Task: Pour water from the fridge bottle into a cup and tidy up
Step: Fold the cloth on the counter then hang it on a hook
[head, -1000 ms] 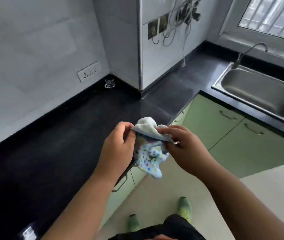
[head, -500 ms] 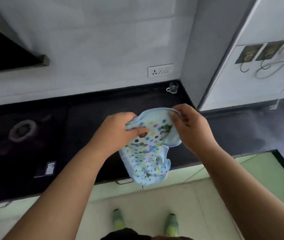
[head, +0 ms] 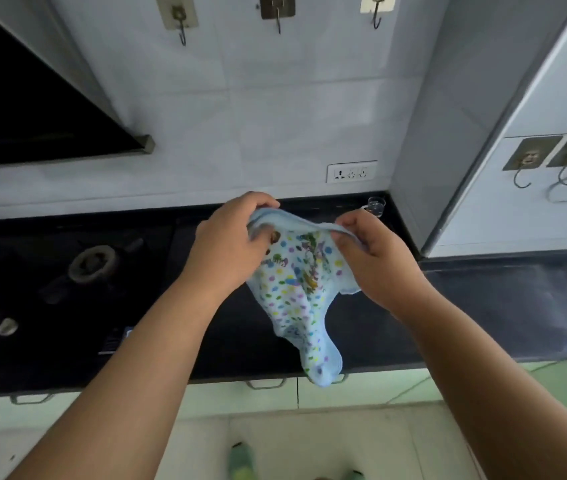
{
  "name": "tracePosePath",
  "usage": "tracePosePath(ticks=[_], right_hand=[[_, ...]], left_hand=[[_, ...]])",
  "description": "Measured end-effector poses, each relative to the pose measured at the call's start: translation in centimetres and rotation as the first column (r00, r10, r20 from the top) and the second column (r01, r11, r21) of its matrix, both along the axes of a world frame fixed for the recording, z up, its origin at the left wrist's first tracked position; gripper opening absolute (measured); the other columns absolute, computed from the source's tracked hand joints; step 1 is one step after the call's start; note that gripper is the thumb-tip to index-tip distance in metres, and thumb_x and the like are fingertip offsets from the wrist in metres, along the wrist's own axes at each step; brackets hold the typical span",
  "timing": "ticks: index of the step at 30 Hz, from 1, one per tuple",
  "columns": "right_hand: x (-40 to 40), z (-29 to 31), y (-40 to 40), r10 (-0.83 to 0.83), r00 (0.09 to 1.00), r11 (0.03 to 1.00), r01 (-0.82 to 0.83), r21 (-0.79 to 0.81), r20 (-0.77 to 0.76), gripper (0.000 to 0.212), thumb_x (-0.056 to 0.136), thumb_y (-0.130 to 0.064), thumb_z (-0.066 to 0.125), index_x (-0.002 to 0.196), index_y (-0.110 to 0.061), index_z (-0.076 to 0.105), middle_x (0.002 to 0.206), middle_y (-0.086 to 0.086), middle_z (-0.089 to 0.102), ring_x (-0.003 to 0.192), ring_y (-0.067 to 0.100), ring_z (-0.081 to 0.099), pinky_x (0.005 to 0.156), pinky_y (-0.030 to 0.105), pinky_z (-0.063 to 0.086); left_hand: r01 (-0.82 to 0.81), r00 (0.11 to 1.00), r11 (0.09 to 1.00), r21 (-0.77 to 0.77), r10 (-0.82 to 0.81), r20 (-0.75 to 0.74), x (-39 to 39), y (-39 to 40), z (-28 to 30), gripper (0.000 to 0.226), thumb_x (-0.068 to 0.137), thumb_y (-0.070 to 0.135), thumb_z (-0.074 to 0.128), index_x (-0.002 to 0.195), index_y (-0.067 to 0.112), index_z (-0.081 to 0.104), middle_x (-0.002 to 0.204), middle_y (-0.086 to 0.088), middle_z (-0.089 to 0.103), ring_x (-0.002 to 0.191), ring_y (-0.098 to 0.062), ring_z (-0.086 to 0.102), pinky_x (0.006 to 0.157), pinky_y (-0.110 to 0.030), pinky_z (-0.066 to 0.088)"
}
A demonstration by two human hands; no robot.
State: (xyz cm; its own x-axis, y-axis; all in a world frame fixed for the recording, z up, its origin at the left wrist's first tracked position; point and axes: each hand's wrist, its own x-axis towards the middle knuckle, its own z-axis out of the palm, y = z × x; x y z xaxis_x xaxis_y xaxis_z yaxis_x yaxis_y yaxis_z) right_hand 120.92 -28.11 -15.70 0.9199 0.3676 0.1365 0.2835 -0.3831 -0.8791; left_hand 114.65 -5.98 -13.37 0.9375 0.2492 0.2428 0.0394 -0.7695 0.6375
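Fingers of the left hand [head: 230,247] and right hand [head: 375,261] were curled round the top hem of a spotted blue cloth [head: 297,289], pinching it between them above the black counter [head: 483,306]; a second before it had been a bunched wad, and now it hung spread, its tail past the counter's front edge. That suggested tidying was under way, perhaps hanging the cloth on a wall hook [head: 278,15]. The small glass cup [head: 375,206] stood at the counter's back right corner, against the wall. A stove burner [head: 92,263] lay to the left; no bottle was in view.
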Motion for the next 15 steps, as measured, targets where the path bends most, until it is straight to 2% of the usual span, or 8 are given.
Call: tracePosePath(ticks=[2, 4, 5, 7, 9, 12, 14, 15], right_hand=[[0.2, 1.4, 1.5, 0.077, 0.996, 0.996, -0.075, -0.047, 0.054, 0.018, 0.098, -0.018, 0.06, 0.1, -0.034, 0.067, 0.082, -0.018, 0.069, 0.067, 0.001, 0.063, 0.059, 0.017, 0.05], [0.3, 2.1, 3.2, 0.111, 0.99, 0.992, -0.106, -0.065, 0.084, 0.019, 0.095, -0.016, 0.063, 0.101, -0.031, 0.072, 0.082, -0.02, 0.071, 0.067, 0.001, 0.068, 0.059, 0.019, 0.055], [0.3, 2.2, 3.9, 0.096, 0.992, 0.995, -0.092, -0.05, 0.084, 0.016, 0.093, -0.016, 0.066, 0.099, -0.029, 0.072, 0.083, -0.016, 0.072, 0.066, 0.005, 0.069, 0.057, 0.022, 0.057], [0.2, 1.9, 4.9, 0.04, 0.999, 0.997, -0.04, 0.069, 0.006, 0.013, 0.09, -0.019, 0.074, 0.098, -0.029, 0.071, 0.087, -0.009, 0.075, 0.07, 0.008, 0.072, 0.06, 0.024, 0.06], [-0.1, 1.5, 5.5, 0.046, 0.99, 0.962, -0.008, 0.272, -0.133, 0.026, 0.087, -0.023, 0.083, 0.107, -0.026, 0.067, 0.094, -0.005, 0.078, 0.082, 0.01, 0.075, 0.072, 0.026, 0.062], [-0.8, 0.1, 5.7, 0.114, 0.963, 0.883, 0.015, 0.47, -0.245, 0.051, 0.081, -0.027, 0.088, 0.122, -0.022, 0.058, 0.104, -0.002, 0.077, 0.094, 0.014, 0.076, 0.079, 0.029, 0.062], [-0.8, -1.6, 5.6, 0.092, 0.95, 0.91, 0.041, 0.412, -0.299, 0.068, 0.073, -0.038, 0.091, 0.128, -0.031, 0.052, 0.112, -0.007, 0.072, 0.096, 0.01, 0.073, 0.079, 0.028, 0.061], [-0.7, -2.7, 5.4, 0.059, 0.95, 0.956, 0.036, 0.292, -0.308, 0.071, 0.071, -0.044, 0.092, 0.128, -0.036, 0.051, 0.115, -0.012, 0.067, 0.094, 0.01, 0.071, 0.078, 0.029, 0.062]], left_hand=[[0.158, 0.977, 0.987, -0.038, -0.162, -0.141, -0.6, 0.5, 0.4, 0.074, 0.086, 0.025, 0.083, 0.143, 0.055, 0.048, 0.144, 0.026, 0.053, 0.137, 0.001, 0.047, 0.12, -0.039, 0.039], [0.308, 0.911, 0.947, -0.094, -0.322, -0.258, -0.5, 0.0, 1.1, 0.098, 0.077, 0.034, 0.092, 0.152, 0.059, 0.035, 0.151, 0.03, 0.048, 0.139, 0.007, 0.044, 0.118, -0.026, 0.039], [0.328, 0.899, 0.939, -0.106, -0.345, -0.271, -0.3, -0.3, 1.5, 0.098, 0.077, 0.037, 0.093, 0.154, 0.055, 0.035, 0.148, 0.029, 0.052, 0.132, 0.009, 0.05, 0.112, -0.022, 0.044], [0.27, 0.931, 0.958, -0.096, -0.285, -0.226, 0.5, -0.6, 2.4, 0.073, 0.085, 0.037, 0.086, 0.148, 0.044, 0.05, 0.131, 0.022, 0.066, 0.114, 0.006, 0.063, 0.1, -0.027, 0.056], [0.214, 0.952, 0.977, 0.013, -0.205, -0.226, 1.4, -0.3, 3.2, 0.034, 0.096, 0.03, 0.071, 0.129, 0.034, 0.067, 0.11, 0.014, 0.072, 0.097, -0.003, 0.069, 0.089, -0.037, 0.061], [0.22, 0.957, 0.971, 0.097, -0.196, -0.212, 2.1, -0.1, 3.7, 0.021, 0.1, 0.022, 0.059, 0.113, 0.03, 0.074, 0.101, 0.014, 0.07, 0.089, -0.003, 0.065, 0.08, -0.033, 0.058], [0.166, 0.982, 0.986, 0.027, -0.163, -0.091, 2.5, 0.0, 4.0, 0.017, 0.102, 0.022, 0.058, 0.108, 0.029, 0.073, 0.1, 0.017, 0.069, 0.089, 0.001, 0.064, 0.073, -0.018, 0.051], [0.126, 0.991, 0.991, -0.044, -0.128, -0.036, 2.8, 0.3, 4.3, 0.015, 0.102, 0.023, 0.059, 0.107, 0.03, 0.072, 0.098, 0.018, 0.069, 0.089, 0.003, 0.064, 0.069, -0.013, 0.048]])
